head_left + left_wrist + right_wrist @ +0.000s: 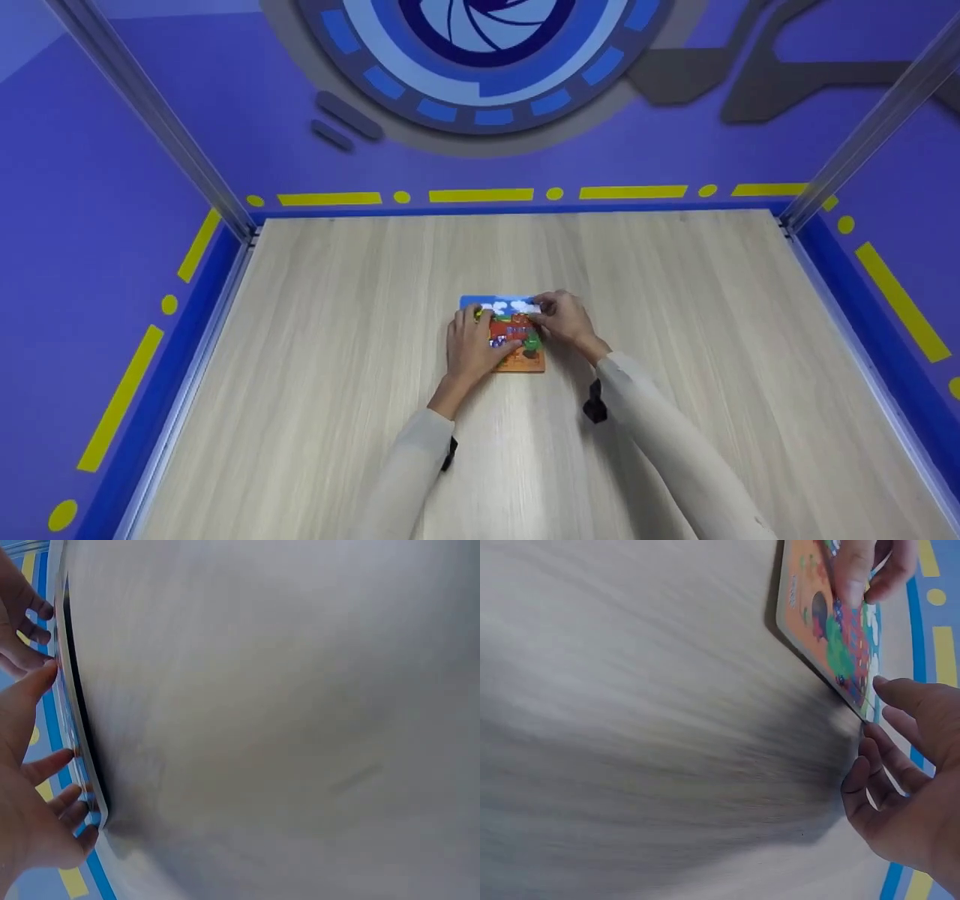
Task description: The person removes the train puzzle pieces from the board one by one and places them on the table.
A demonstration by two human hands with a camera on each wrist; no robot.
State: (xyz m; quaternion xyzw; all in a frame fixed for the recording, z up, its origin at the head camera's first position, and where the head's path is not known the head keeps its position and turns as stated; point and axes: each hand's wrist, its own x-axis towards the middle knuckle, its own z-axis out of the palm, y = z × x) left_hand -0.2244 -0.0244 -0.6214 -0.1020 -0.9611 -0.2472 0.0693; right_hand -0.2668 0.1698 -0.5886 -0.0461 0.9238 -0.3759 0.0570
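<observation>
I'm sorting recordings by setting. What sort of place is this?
Probably a purpose-built booth, perhaps for filming or demonstrations: printed blue-purple panels with yellow dashes stand on three sides, metal-looking posts mark the far corners, and a wood-grain tabletop lies between them.

The hands [471,346] are bare, the long sleeves [667,435] off-white, with small black devices [595,407] at the cuffs [613,366].

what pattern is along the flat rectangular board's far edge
Blue sky strip with white clouds, best in the head view.
</observation>
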